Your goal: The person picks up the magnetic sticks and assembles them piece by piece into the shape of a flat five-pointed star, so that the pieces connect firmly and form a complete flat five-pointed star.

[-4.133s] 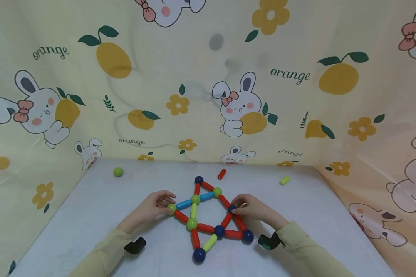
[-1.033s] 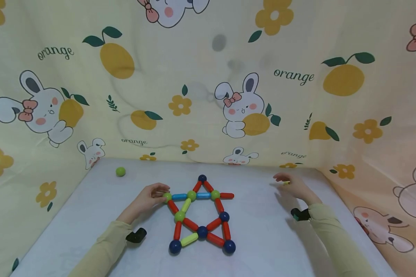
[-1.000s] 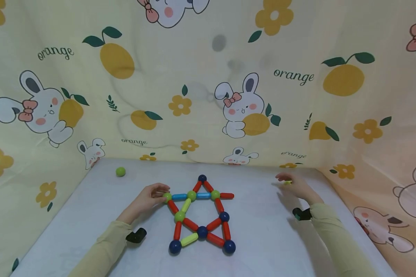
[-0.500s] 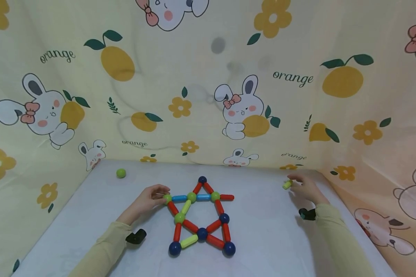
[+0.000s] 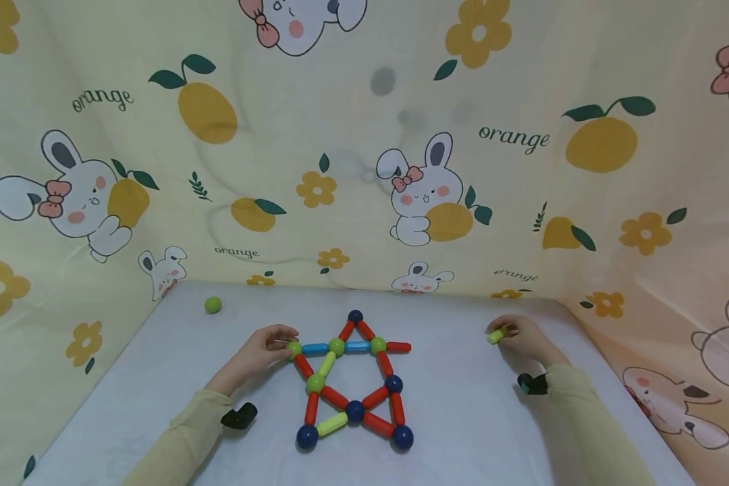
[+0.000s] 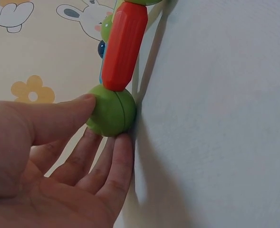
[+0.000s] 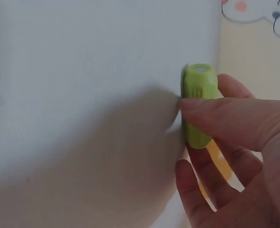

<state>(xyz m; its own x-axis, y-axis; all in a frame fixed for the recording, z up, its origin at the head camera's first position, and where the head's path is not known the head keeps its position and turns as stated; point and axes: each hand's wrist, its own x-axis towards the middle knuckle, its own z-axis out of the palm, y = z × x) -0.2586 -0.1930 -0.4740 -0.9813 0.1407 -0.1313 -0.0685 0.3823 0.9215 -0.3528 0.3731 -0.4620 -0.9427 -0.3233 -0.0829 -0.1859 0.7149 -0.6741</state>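
Observation:
A star-like frame of magnetic rods and balls lies on the table. My left hand [image 5: 260, 352] pinches the green ball [image 6: 112, 111] at its left corner between thumb and fingers; a red rod [image 6: 125, 45] and a blue rod [image 5: 314, 349] join that ball. On the far right, my right hand [image 5: 525, 337] pinches a yellow-green rod [image 7: 199, 107] by its middle, one end pointing away from the fingers. From the frame's right green ball [image 5: 379, 345], a red rod [image 5: 399, 347] sticks out to the right with its outer end unconnected.
A loose green ball [image 5: 213, 304] sits at the back left of the white table [image 5: 462, 418]. Navy balls [image 5: 403, 437] form the frame's near corners. A printed curtain [image 5: 340, 135] stands behind and along both sides.
My right hand has left the frame's right side and picked up the yellow-green rod. The loose red rod now joins the right green ball. The frame has turned; my left hand keeps its ball.

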